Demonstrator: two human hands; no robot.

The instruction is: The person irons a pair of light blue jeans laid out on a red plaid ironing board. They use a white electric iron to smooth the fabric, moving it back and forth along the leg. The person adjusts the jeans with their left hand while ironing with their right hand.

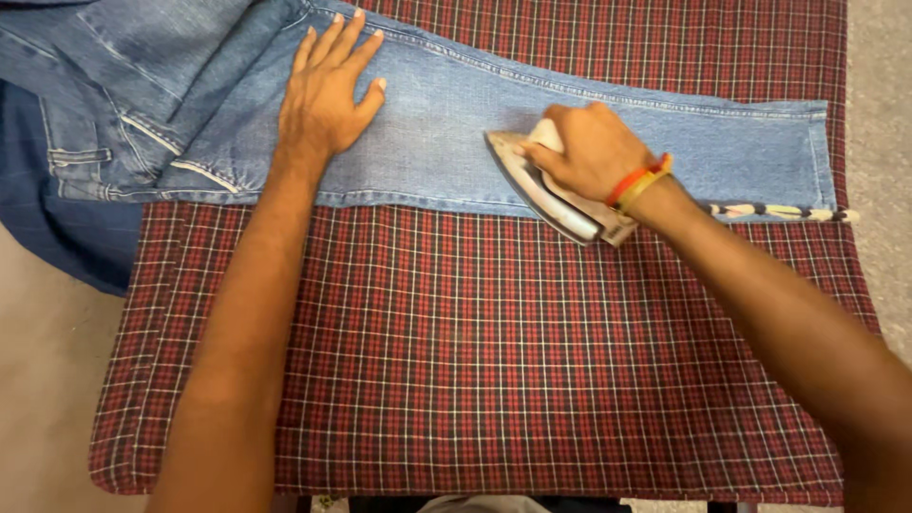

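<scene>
Denim getting pressed flat on a red plaid worktop (494,380).

Right hand (591,150) is wrapped around the handle of the iron (546,190), which sits on the lower edge of the jeans (456,123) mid-leg, while the left hand (328,90) lies open, palm down, pinning the thigh area. Looks like mid-pressing; I'd guess the hem end needs passes yet. The handle is hidden under the fist, the waistband runs out of frame, and the striped cord (788,213) is cut off.
</scene>
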